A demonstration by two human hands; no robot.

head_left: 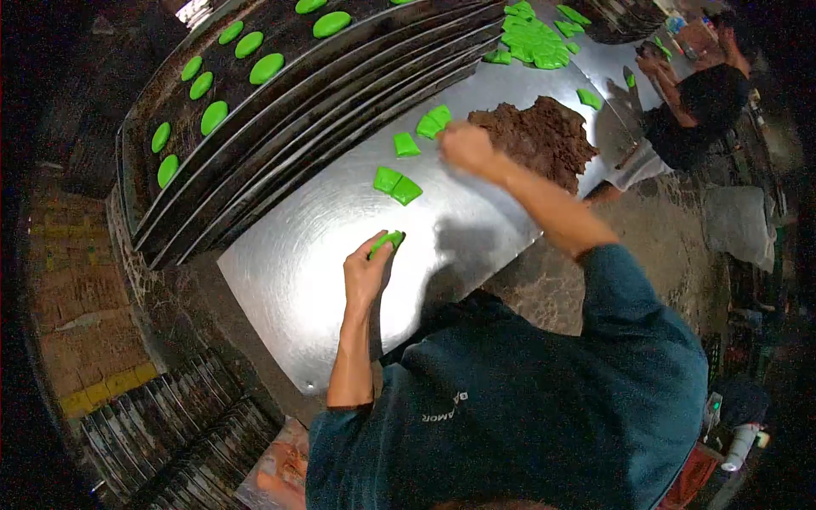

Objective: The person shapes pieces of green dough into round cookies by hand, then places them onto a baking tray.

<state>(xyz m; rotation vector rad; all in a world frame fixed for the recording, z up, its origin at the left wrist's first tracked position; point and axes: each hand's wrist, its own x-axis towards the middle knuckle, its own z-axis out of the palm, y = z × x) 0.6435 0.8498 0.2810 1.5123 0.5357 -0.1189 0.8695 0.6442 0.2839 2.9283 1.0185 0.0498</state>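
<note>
My left hand (365, 274) is closed around a piece of bright green dough (388, 243), held just over the shiny metal table (297, 280). My right hand (467, 150) has its fingers curled at the left edge of a large crumbly brown mass (544, 140). Whatever is in those fingers, if anything, is hidden. Close beside that hand lie flat green dough pieces (434, 121) and a single green piece (407, 144). A joined pair of green pieces (398, 184) rests between my two hands.
Stacked dark trays (314, 110) run along the table's far left side; the top one bears several green rounds (267, 68). A heap of green dough (535, 41) sits at the back. Another person (701, 106) works at the right. Dark racks (170, 433) stand lower left.
</note>
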